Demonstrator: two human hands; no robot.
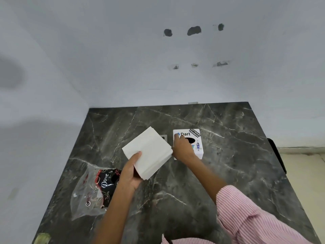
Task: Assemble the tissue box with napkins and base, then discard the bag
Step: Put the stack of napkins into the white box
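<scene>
Head camera looks steeply down, close over the marble counter.

Counter looks like polished dark stone w/ white veins, smooth and semi-glossy. Napkin stack is white soft paper, matt, faintly textured; tissue box is white, smooth, looks like plastic or coated card w/ printed stickers, can't tell which. Bag is thin clear plastic, crinkled and shiny, w/ dark glossy print; sleeve is striped woven cloth, wall matt paint.
</scene>
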